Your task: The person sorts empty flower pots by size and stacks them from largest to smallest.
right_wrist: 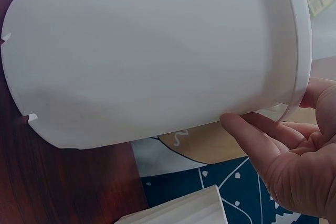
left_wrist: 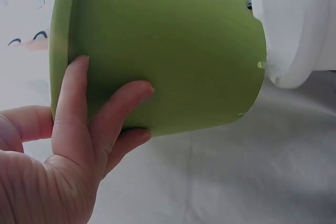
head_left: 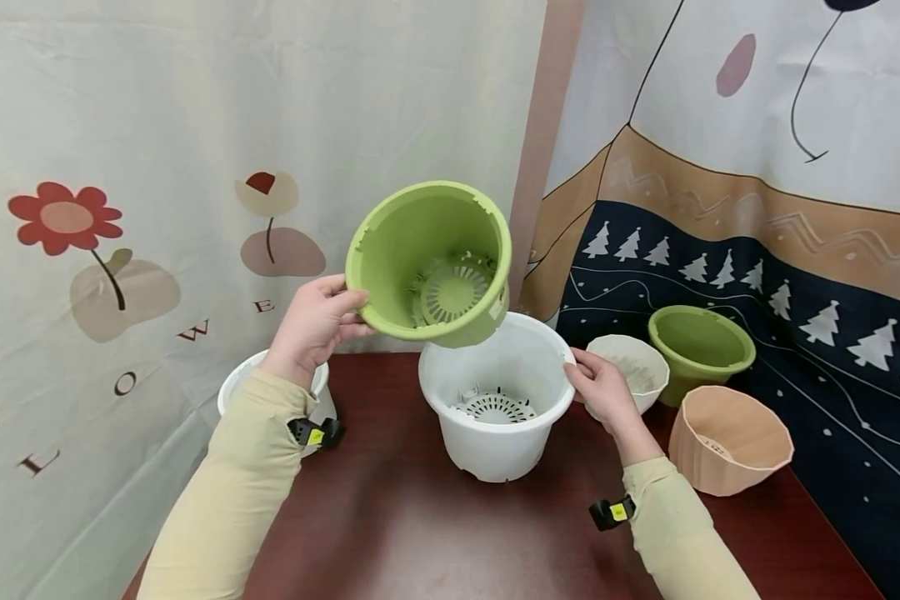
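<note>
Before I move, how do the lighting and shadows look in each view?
Head: soft glare on the table, with a darker shadow patch to its left; left wrist: held green pot dim, backdrop washed out at upper left; right wrist: held white pot greyish with shade.

Printed curtains (head_left: pixel 420 100) suggest a screened-off indoor workspace.
</note>
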`<state>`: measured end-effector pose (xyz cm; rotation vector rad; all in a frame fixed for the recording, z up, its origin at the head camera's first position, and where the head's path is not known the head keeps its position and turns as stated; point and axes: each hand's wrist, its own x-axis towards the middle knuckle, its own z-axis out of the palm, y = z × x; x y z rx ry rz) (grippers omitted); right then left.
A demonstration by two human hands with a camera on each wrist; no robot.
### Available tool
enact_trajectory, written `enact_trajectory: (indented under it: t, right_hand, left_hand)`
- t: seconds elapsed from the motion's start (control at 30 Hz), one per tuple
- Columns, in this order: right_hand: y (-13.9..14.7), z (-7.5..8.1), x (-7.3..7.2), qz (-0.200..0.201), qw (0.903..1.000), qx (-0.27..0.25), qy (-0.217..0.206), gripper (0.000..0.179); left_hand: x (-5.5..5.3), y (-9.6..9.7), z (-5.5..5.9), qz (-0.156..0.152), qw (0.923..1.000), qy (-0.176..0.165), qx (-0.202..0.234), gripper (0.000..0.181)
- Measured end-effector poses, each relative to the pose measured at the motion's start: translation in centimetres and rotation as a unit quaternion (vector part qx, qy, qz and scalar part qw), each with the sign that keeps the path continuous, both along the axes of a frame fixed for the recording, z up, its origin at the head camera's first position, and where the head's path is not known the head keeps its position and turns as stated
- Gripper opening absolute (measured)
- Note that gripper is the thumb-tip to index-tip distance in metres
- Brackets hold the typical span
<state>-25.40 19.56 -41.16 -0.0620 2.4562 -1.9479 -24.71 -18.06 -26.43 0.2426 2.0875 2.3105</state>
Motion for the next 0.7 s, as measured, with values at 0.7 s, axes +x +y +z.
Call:
enact_trajectory:
  t: [0.7]
  right_hand:
    - [0.0,-0.1,0.1,0.007,0.9998,-0.009,0.015,0.05]
  left_hand:
    - [-0.3,3.8,-2.1,-0.058,0.9955,-0.034,-0.067,0.041]
